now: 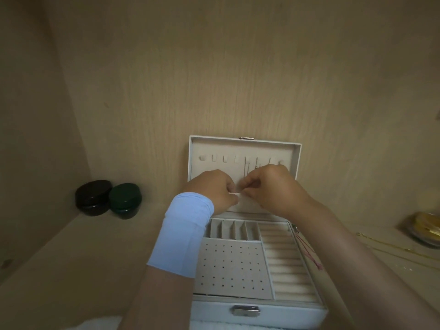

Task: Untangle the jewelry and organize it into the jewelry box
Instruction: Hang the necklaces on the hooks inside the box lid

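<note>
The right hand (pixel 269 186) has thumb and fingertips drawn together in a pinch at the lower end of a thin chain (pixel 246 168), which hangs from a hook in the upright lid of the jewelry box (pixel 259 316). The left hand (pixel 212 189), with a pale blue cuff (pixel 183 234) round its wrist, curls its fingers in to meet the right hand's fingertips at the same spot; the blur hides whether it grips the chain too. Both hands are raised in front of the lid, above the back edge of the tray. More fine chains hang from the neighbouring hooks to the right, partly hidden behind the right hand. The white box stands open on a pale wooden shelf (pixel 71 270), its lid leaning against the back wall. Its tray shows small slots at the back, a perforated panel in front of them and ring rolls on the right. A red cord (pixel 309 253) drapes over the box's right edge. To the right, a gold chain (pixel 390 248) lies on the shelf near a dish of gold pieces (pixel 426 229). Well to the left, a dark jar (pixel 92 197) and a green jar (pixel 125 201) stand side by side, touching.
</note>
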Available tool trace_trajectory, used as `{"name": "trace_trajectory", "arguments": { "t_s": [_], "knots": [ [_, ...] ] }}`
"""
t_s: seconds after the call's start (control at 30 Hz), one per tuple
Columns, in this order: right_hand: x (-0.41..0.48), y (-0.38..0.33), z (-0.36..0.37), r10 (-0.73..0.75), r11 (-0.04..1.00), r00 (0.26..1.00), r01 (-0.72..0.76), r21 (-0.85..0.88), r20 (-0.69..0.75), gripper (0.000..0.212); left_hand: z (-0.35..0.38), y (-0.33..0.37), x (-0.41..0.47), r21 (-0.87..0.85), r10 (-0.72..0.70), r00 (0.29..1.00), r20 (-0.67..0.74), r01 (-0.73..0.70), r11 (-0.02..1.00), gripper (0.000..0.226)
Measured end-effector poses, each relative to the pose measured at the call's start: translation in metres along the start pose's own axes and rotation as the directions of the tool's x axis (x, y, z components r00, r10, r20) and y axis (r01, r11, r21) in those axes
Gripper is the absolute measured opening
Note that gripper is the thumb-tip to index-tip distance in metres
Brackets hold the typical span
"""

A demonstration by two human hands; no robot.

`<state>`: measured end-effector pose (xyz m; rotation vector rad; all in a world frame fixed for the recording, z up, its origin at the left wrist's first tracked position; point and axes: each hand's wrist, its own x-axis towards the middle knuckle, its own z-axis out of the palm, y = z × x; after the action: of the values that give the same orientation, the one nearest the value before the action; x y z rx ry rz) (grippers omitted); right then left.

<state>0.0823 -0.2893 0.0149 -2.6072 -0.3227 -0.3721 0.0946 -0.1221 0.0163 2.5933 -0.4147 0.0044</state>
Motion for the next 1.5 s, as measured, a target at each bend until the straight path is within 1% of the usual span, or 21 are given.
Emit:
{"name": "trace_trajectory", "arguments": {
  "t_s": [0.1, 0.23, 0.3, 0.37, 0.43, 0.53, 0.6, 0.67, 0.77, 0.83, 0.87, 0.93, 0.97, 1.0, 1.07, 1.23, 1.33, 1.4, 1.47, 1.5],
  "knots": [
    [-0.009, 0.004, -0.003, -0.015, 1.000, 1.000, 0.015, 0.004, -0.004, 0.020, 0.003, 0.004, 0.000, -0.032, 0.045, 0.998, -0.046, -0.046, 0.998, 0.025],
    [-0.026, 0.020, -0.030, 0.004, 0.999, 0.995, 0.001, 0.051, -0.095, 0.011, 0.014, 0.022, 0.000, -0.172, 0.139, 0.986, -0.094, -0.154, 0.973, 0.014],
    [-0.037, 0.035, -0.046, 0.033, 0.999, 0.994, -0.030, 0.026, -0.107, 0.011, 0.022, 0.033, -0.002, -0.202, 0.174, 0.978, -0.117, -0.195, 0.960, 0.015],
    [-0.052, 0.055, -0.065, 0.077, 0.997, 0.994, -0.077, 0.010, -0.081, 0.012, 0.032, 0.048, -0.006, -0.218, 0.213, 0.969, -0.124, -0.236, 0.947, 0.015],
    [-0.070, 0.080, -0.083, 0.141, 0.990, 0.990, -0.140, 0.007, -0.018, 0.012, 0.045, 0.065, -0.010, -0.232, 0.257, 0.959, -0.120, -0.279, 0.932, 0.014],
    [-0.094, 0.124, -0.104, 0.264, 0.964, 0.963, -0.264, 0.002, 0.059, 0.009, 0.066, 0.100, -0.014, -0.237, 0.321, 0.943, -0.088, -0.333, 0.913, 0.013],
    [-0.106, 0.149, -0.111, 0.340, 0.941, 0.936, -0.338, -0.028, 0.090, 0.009, 0.083, 0.125, -0.013, -0.211, 0.367, 0.930, -0.034, -0.365, 0.907, 0.011],
    [-0.118, 0.171, -0.114, 0.383, 0.923, 0.917, -0.377, -0.070, 0.114, 0.010, 0.104, 0.151, -0.008, -0.184, 0.384, 0.921, 0.056, -0.369, 0.911, 0.010],
    [-0.133, 0.194, -0.113, 0.415, 0.902, 0.893, -0.380, -0.203, 0.172, 0.009, 0.139, 0.184, 0.007, -0.087, 0.370, 0.908, 0.194, -0.360, 0.929, 0.012],
    [-0.138, 0.209, -0.108, 0.466, 0.873, 0.863, -0.414, -0.259, 0.193, 0.021, 0.161, 0.200, 0.015, -0.022, 0.335, 0.901, 0.276, -0.342, 0.939, 0.013],
    [-0.140, 0.216, -0.106, 0.483, 0.863, 0.853, -0.427, -0.271, 0.195, 0.023, 0.171, 0.206, 0.019, 0.016, 0.318, 0.896, 0.311, -0.340, 0.940, 0.015],
    [-0.141, 0.224, -0.100, 0.499, 0.852, 0.841, -0.434, -0.293, 0.207, 0.009, 0.187, 0.214, 0.023, 0.096, 0.295, 0.889, 0.351, -0.348, 0.933, 0.021],
    [-0.142, 0.226, -0.099, 0.504, 0.850, 0.837, -0.437, -0.293, 0.212, 0.010, 0.193, 0.217, 0.026, 0.127, 0.282, 0.890, 0.358, -0.345, 0.930, 0.023],
    [-0.142, 0.227, -0.098, 0.502, 0.852, 0.837, -0.436, -0.289, 0.217, 0.017, 0.198, 0.218, 0.028, 0.148, 0.269, 0.897, 0.350, -0.337, 0.930, 0.023],
    [-0.140, 0.230, -0.096, 0.502, 0.851, 0.837, -0.436, -0.292, 0.215, 0.025, 0.204, 0.219, 0.031, 0.193, 0.246, 0.912, 0.328, -0.320, 0.927, 0.023],
    [-0.139, 0.235, -0.092, 0.519, 0.841, 0.833, -0.458, -0.288, 0.192, 0.029, 0.215, 0.218, 0.034, 0.265, 0.247, 0.932, 0.265, -0.317, 0.910, 0.020],
    [-0.139, 0.235, -0.090, 0.503, 0.850, 0.841, -0.441, -0.287, 0.198, 0.029, 0.218, 0.218, 0.032, 0.355, 0.284, 0.924, 0.256, -0.363, 0.862, 0.023],
    [-0.139, 0.236, -0.090, 0.489, 0.864, 0.845, -0.436, -0.253, 0.214, 0.026, 0.217, 0.219, 0.030, 0.403, 0.303, 0.913, 0.275, -0.395, 0.825, 0.025],
    [-0.140, 0.236, -0.091, 0.466, 0.882, 0.849, -0.426, -0.201, 0.249, 0.022, 0.212, 0.218, 0.026, 0.405, 0.301, 0.907, 0.294, -0.403, 0.821, 0.028],
    [-0.140, 0.236, -0.092, 0.457, 0.889, 0.848, -0.423, -0.177, 0.268, 0.020, 0.208, 0.217, 0.024, 0.378, 0.294, 0.911, 0.289, -0.390, 0.839, 0.027]
  ]
}}
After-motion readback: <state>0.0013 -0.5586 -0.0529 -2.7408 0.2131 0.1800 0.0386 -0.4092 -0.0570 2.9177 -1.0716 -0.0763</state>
